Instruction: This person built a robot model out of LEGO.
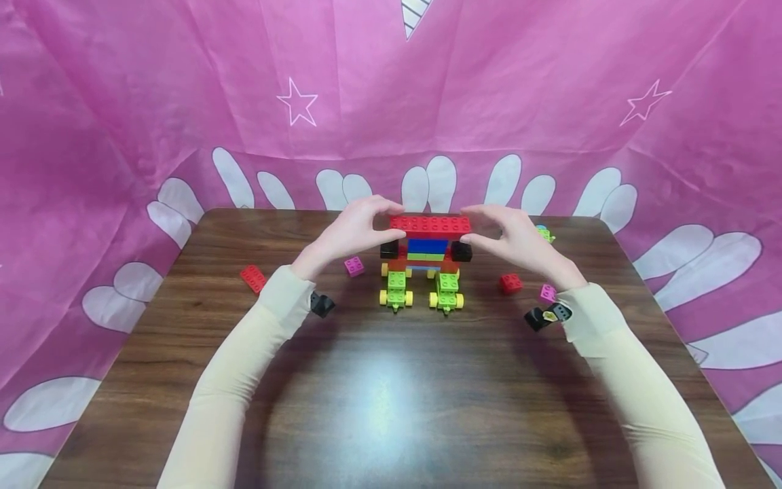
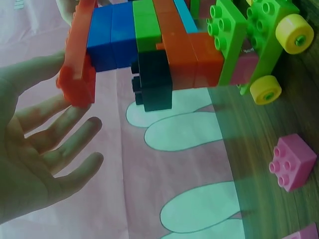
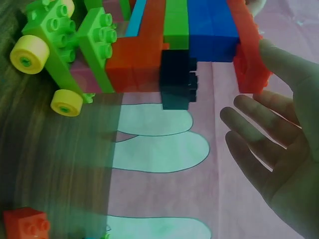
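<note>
- The long red brick (image 1: 430,225) tops the brick model (image 1: 425,266) at the table's (image 1: 379,401) centre, its long axis running 9 to 3 o'clock.
- The left hand (image 1: 354,231) pinches its 9 o'clock end.
- The right hand (image 1: 510,238) pinches its 3 o'clock end.

The head view looks forward and down over the worktop (image 1: 391,380) from above. Both wrist views sit close and low, facing inward from opposite sides; all three share the brick model (image 1: 427,261).
</note>
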### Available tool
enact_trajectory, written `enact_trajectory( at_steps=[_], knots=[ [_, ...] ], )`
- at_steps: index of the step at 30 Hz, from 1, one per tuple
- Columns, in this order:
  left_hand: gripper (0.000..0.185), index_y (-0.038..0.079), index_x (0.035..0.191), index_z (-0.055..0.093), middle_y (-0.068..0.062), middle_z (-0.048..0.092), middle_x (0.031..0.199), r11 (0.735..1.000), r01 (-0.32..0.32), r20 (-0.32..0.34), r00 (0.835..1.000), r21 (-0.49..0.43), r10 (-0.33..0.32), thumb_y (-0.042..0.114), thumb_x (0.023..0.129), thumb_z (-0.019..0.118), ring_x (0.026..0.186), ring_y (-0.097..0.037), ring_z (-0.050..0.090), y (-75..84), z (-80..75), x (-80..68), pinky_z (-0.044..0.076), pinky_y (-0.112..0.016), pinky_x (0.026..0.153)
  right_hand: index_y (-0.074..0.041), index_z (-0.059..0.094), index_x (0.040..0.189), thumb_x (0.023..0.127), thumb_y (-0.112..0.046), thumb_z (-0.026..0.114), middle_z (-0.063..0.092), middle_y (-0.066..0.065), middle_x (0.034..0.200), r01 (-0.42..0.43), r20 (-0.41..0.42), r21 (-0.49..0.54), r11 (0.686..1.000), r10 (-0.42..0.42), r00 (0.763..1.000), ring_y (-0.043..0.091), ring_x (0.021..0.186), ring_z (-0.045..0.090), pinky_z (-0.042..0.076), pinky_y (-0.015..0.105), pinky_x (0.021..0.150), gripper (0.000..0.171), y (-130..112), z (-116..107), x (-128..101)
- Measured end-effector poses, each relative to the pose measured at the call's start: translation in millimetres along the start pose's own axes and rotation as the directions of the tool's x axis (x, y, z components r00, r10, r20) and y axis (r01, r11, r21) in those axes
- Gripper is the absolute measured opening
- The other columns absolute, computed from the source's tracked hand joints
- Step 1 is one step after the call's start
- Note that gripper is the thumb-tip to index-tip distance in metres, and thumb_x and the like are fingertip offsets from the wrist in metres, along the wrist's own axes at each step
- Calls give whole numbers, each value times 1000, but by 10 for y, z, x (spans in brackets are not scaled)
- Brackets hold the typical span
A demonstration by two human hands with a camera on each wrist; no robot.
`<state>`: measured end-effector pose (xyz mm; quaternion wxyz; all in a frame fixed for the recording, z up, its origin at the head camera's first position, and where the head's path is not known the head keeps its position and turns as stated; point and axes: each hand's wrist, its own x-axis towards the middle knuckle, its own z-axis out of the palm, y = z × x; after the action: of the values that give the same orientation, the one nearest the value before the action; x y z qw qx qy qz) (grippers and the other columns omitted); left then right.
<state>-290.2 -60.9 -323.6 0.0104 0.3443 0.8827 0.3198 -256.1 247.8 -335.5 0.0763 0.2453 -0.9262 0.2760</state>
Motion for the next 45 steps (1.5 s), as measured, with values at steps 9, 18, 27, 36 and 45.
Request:
enact_trajectory(
  at_steps=[9,18,27,36,45],
  knots=[
    [45,6,129,65,-10,68,128,1000,20,-7,1000,-8,-20,30,91,71,120,-24,61,-95,-22,-61,47,-40,108,-14,62,134,89,-36,74,67,6,131,45,69,4,999,-45,997,23,122,62,50,47,104,51,-152,6,168],
    [43,8,128,66,-9,70,124,998,50,3,999,-28,-50,29,91,71,119,-23,62,-103,-53,-76,47,-40,107,-14,66,130,89,-34,74,72,5,123,55,107,-44,997,-50,993,21,110,67,54,43,98,46,-251,12,262],
    [41,9,126,68,-7,72,122,995,70,-22,997,-70,-72,29,91,71,118,-20,64,-116,-15,-96,49,-39,106,-14,70,125,86,-30,78,75,8,115,20,102,-53,998,-15,995,20,95,70,58,41,85,43,-294,3,279],
    [40,9,126,68,-8,73,121,992,81,-39,996,-98,-85,28,91,72,117,-21,65,-100,-2,-105,50,-39,104,-13,70,125,85,-28,79,75,9,113,11,91,-75,997,-4,996,19,80,66,54,33,73,43,-329,15,277],
    [38,9,124,70,-8,73,119,993,33,-88,995,-109,-42,28,90,73,113,-20,66,-144,47,-107,52,-38,100,-13,69,127,86,-26,78,73,11,120,-11,150,-86,996,24,988,26,104,71,58,44,90,44,-401,-18,314]
  ],
)
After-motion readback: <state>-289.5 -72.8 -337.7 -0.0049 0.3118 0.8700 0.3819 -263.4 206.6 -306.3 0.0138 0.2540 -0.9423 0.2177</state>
